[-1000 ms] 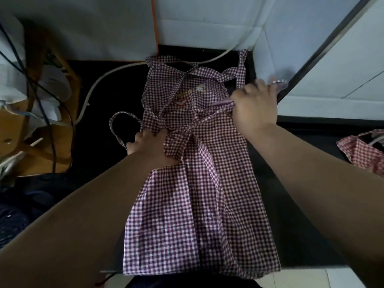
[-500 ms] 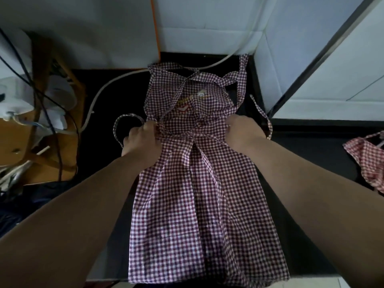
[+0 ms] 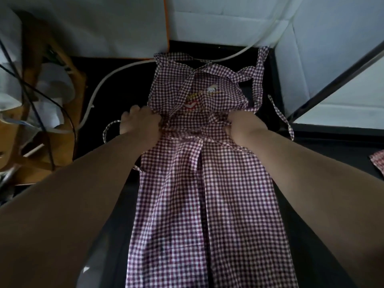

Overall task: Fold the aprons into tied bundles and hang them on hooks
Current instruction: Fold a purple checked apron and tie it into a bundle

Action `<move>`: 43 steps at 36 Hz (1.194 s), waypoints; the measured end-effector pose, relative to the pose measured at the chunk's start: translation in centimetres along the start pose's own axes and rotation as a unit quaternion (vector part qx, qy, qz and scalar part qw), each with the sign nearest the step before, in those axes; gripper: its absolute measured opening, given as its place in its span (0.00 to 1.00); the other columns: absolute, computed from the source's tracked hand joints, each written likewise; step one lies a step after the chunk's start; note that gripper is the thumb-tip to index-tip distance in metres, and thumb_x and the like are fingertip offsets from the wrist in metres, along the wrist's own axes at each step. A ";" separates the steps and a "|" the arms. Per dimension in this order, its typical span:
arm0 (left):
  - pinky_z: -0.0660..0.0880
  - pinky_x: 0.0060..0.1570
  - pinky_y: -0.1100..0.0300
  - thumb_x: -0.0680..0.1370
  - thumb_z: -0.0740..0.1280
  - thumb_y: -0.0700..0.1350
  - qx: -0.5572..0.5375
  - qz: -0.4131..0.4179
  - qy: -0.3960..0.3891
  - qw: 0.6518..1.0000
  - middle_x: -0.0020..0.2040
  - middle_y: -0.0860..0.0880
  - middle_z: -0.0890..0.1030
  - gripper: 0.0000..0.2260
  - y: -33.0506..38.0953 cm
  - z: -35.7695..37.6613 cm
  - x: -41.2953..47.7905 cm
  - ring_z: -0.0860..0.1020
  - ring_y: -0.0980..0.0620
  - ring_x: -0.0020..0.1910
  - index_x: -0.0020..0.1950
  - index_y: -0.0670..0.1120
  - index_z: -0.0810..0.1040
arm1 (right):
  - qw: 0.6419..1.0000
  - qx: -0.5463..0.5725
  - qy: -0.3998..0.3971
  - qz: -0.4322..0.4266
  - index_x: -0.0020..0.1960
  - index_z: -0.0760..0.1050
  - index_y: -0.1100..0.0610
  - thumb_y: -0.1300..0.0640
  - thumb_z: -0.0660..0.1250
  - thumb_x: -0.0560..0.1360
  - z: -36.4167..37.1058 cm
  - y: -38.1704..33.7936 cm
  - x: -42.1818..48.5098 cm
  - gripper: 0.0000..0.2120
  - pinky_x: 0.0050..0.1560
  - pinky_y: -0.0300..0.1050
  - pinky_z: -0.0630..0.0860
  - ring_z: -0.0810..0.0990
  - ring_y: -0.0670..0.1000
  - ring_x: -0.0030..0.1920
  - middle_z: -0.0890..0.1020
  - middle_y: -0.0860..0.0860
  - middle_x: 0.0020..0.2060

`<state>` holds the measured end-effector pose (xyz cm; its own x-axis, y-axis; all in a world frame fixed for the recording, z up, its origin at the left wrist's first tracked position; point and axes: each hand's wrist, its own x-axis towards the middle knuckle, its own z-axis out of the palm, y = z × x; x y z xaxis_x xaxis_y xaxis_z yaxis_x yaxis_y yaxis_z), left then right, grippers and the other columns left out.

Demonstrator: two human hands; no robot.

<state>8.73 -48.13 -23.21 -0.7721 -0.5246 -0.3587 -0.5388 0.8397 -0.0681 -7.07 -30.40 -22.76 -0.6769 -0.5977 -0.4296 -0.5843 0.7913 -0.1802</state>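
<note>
So a second back the right hand (image 3: 242, 124) was way out at the far right edge of the gingham apron (image 3: 199, 183), tugging a waist tie sideways, and now it's been pulled back in to the waist, pretty much mirrored by the left hand (image 3: 141, 124) on the opposite side. The apron itself is laid lengthwise on the dark tabletop (image 3: 324, 154), bib pointing away, skirt already narrowed into a long strip with a pleat down the middle. Both hands are curled shut with the cloth bunched at the waistline; exactly which layer or tie is pinched can't be told, since the fingers are tucked under. One loose tie (image 3: 280, 115) is left trailing off to the right, another looped out to the left. Looks like the strap-sorting bit is done and the bib is about to be folded down or the rolling started, so nothing's bundled or tied yet. A second checked apron (image 3: 379, 163) is peeking in at the right edge.
</note>
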 end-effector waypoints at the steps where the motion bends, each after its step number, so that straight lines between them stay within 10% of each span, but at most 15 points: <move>1: 0.64 0.62 0.47 0.81 0.57 0.55 -0.005 -0.032 0.006 0.999 0.64 0.42 0.70 0.17 -0.3 -0.2 0.1 0.66 0.40 0.64 0.64 0.47 0.74 | 1.000 -0.002 0.016 0.013 0.65 0.71 0.59 0.56 0.56 0.81 0.0 0.3 0.1 0.15 0.60 0.50 0.71 0.73 0.59 0.62 0.74 0.58 0.63; 7: 0.62 0.65 0.44 0.79 0.62 0.51 -0.083 -0.054 0.045 0.994 0.70 0.41 0.65 0.22 -0.5 0.2 -0.9 0.64 0.39 0.67 0.71 0.47 0.66 | 0.994 0.103 0.045 0.014 0.74 0.59 0.53 0.50 0.60 0.79 0.6 0.2 -0.6 0.25 0.64 0.53 0.70 0.70 0.62 0.65 0.56 0.56 0.73; 11: 0.60 0.67 0.46 0.77 0.64 0.45 -0.122 -0.017 0.085 0.989 0.71 0.44 0.62 0.23 0.9 1.3 -2.6 0.61 0.41 0.69 0.71 0.49 0.64 | 0.973 0.183 0.120 -0.075 0.63 0.72 0.56 0.48 0.60 0.79 1.2 -0.6 -2.4 0.17 0.60 0.45 0.68 0.72 0.55 0.61 0.69 0.55 0.63; 16: 0.63 0.66 0.46 0.80 0.61 0.51 -0.165 -0.026 0.027 0.986 0.72 0.45 0.64 0.23 0.8 2.7 -3.2 0.62 0.42 0.70 0.73 0.47 0.61 | 0.995 -0.021 -0.031 -0.095 0.61 0.74 0.57 0.47 0.58 0.80 2.1 0.1 -2.4 0.17 0.60 0.46 0.70 0.74 0.55 0.59 0.76 0.54 0.59; 24: 0.69 0.58 0.48 0.80 0.61 0.55 -0.209 -0.018 0.047 0.977 0.49 0.46 0.75 0.12 0.2 1.9 -1.9 0.73 0.44 0.56 0.47 0.47 0.73 | 0.999 0.040 -0.032 -0.008 0.60 0.73 0.62 0.56 0.50 0.83 0.6 0.0 -1.2 0.17 0.58 0.44 0.68 0.74 0.58 0.60 0.76 0.59 0.61; 32: 0.73 0.60 0.51 0.83 0.51 0.57 -0.239 -0.022 -0.065 0.969 0.64 0.43 0.76 0.21 0.2 1.3 -0.6 0.75 0.44 0.59 0.67 0.49 0.72 | 0.973 0.198 -0.035 0.115 0.59 0.74 0.63 0.53 0.51 0.82 0.0 -0.6 0.3 0.18 0.51 0.48 0.75 0.76 0.57 0.51 0.76 0.61 0.60; 36: 0.76 0.54 0.51 0.79 0.60 0.59 -0.273 0.005 -0.022 0.962 0.57 0.48 0.77 0.16 0.2 1.8 -1.2 0.76 0.49 0.53 0.59 0.51 0.75 | 0.980 0.169 -0.060 0.081 0.66 0.71 0.62 0.50 0.54 0.81 0.0 -0.8 0.4 0.21 0.54 0.43 0.69 0.74 0.58 0.59 0.74 0.59 0.62; 43: 0.71 0.63 0.49 0.81 0.61 0.52 -0.224 0.058 -0.012 0.973 0.76 0.47 0.56 0.27 -0.1 3.0 -1.1 0.66 0.44 0.69 0.78 0.50 0.56 | 0.976 0.209 -0.049 -0.020 0.63 0.69 0.52 0.57 0.62 0.75 -0.4 -0.7 -0.2 0.17 0.42 0.39 0.69 0.71 0.49 0.50 0.72 0.49 0.53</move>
<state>10.66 -47.18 -25.54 -0.8316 -0.4209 -0.3622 -0.5447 0.7450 0.3850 -6.67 -30.90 -22.19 -0.6001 -0.6297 -0.4933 -0.3614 0.7636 -0.5350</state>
